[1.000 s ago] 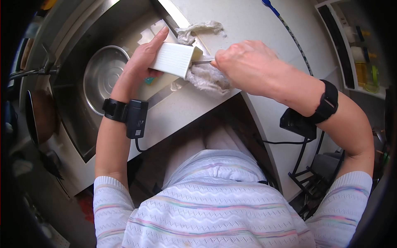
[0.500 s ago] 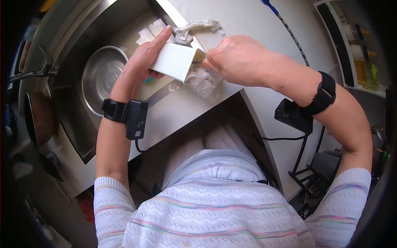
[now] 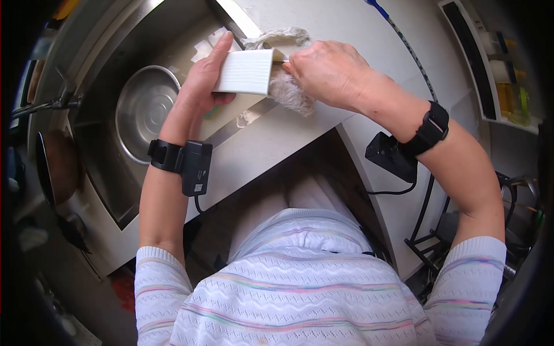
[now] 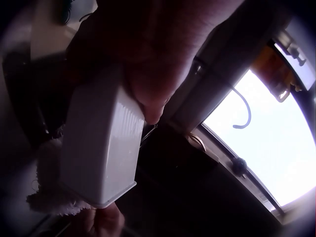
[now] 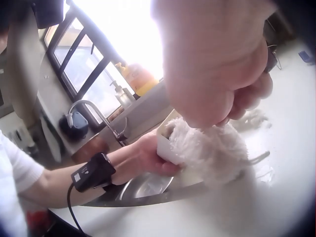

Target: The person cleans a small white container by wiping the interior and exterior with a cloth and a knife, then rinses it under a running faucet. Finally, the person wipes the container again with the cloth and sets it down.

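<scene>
My left hand (image 3: 205, 81) grips a white ribbed box-shaped container (image 3: 245, 72), thumb along the top and fingers beneath, its mouth facing right. At that mouth, my right hand (image 3: 329, 69) has curled fingers around a thin metal-looking tool (image 3: 281, 61), whose far end is hidden inside the container; I cannot tell its kind. A fluffy white cloth (image 5: 207, 148) bunches at the mouth below the right hand, part of it just inside the rim in the right wrist view. From the left wrist, the container (image 4: 101, 143) shows its ribbed side, with the cloth (image 4: 54, 182) behind it.
A steel sink (image 3: 95, 155) lies under the left arm, with a round metal basin (image 3: 147, 115) in it. White pieces (image 3: 208, 47) lie beyond the left thumb. A crumpled wet cloth (image 3: 283, 37) rests on the counter (image 3: 369, 29), and a blue-ended rod (image 3: 398, 40) lies farther right.
Both hands have shifted slightly up in the head view, and the container has turned to lie more level. The right hand has moved a little left, and less of the tool shows.
</scene>
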{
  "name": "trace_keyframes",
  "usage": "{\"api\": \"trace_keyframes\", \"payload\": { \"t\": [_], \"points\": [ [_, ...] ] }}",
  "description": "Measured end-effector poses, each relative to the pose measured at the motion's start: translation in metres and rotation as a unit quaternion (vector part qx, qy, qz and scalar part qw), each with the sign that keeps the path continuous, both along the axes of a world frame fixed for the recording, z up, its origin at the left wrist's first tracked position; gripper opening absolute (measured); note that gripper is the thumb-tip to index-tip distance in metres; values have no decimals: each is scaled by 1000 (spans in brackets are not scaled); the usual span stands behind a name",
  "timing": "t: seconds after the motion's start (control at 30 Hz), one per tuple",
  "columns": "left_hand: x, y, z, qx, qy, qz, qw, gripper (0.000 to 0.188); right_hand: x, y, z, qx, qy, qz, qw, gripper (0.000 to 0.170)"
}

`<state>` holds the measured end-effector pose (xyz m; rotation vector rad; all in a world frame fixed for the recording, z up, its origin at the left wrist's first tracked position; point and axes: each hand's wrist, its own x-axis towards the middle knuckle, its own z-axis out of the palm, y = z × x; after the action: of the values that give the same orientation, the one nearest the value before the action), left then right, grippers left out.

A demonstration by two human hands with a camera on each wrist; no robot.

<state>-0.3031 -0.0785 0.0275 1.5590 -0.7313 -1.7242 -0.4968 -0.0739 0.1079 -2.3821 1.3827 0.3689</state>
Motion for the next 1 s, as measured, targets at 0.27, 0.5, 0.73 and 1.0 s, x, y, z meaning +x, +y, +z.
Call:
{"api": "trace_keyframes", "payload": {
  "t": [0.27, 0.5, 0.73, 1.0],
  "points": [
    [-2, -4, 10, -30, -145, -87, 985, 67, 3, 12, 16, 27, 66, 123, 990, 23],
    [5, 2, 7, -41, -57, -71, 995, 67, -19, 7, 8, 156, -89, 36, 983, 35],
    [10, 4, -5, -29, -28, -96, 995, 60, -43, 23, -7, 188, -198, 24, 962, 38],
    [2, 1, -18, -56, 63, -78, 993, 62, -80, 41, -19, 237, -267, -49, 933, 42]
  ]
}}
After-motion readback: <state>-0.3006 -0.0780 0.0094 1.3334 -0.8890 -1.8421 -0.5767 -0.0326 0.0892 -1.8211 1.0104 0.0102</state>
